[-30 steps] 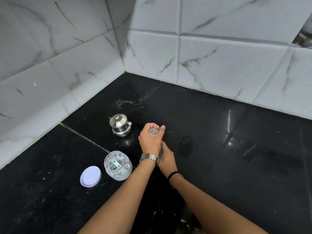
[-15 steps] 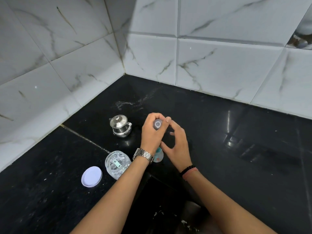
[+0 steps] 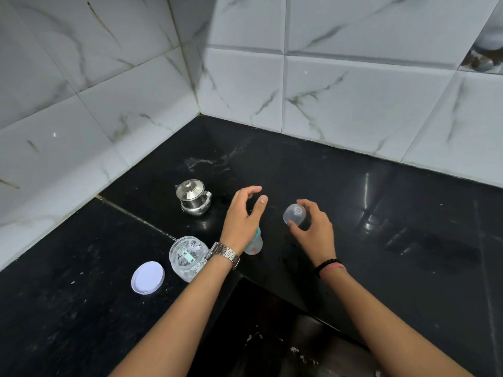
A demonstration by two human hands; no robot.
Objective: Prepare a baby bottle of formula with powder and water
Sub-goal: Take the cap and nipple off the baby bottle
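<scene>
Head view. We see the right hand point(image 3: 313, 229) pinching the clear dome cap point(image 3: 294, 214) between thumb and fingertips, lifted just clear of the baby bottle point(image 3: 254, 242) and off to its right. A second ago both hands were closed together over the bottle top; the cap has now come away. The left hand point(image 3: 243, 219) hovers above the bottle with fingers loosely curved and holding nothing, so the bottle stands unsupported on the black counter point(image 3: 381, 213), its pale body and teal collar showing just below the left wrist. We cannot tell whether the teat and collar are still fitted, since the hand hides the top.

To the left stand a small lidded steel pot point(image 3: 193, 198), a clear jar point(image 3: 187, 257) with its mouth open, and the jar's white lid point(image 3: 147, 277) lying flat beside it. We judge the jar to hold the powder and the pot the water, though neither content is plainly visible.

With the cap off, we judge the next step to be setting it down and unscrewing the collar so that the bottle can be filled.
</scene>
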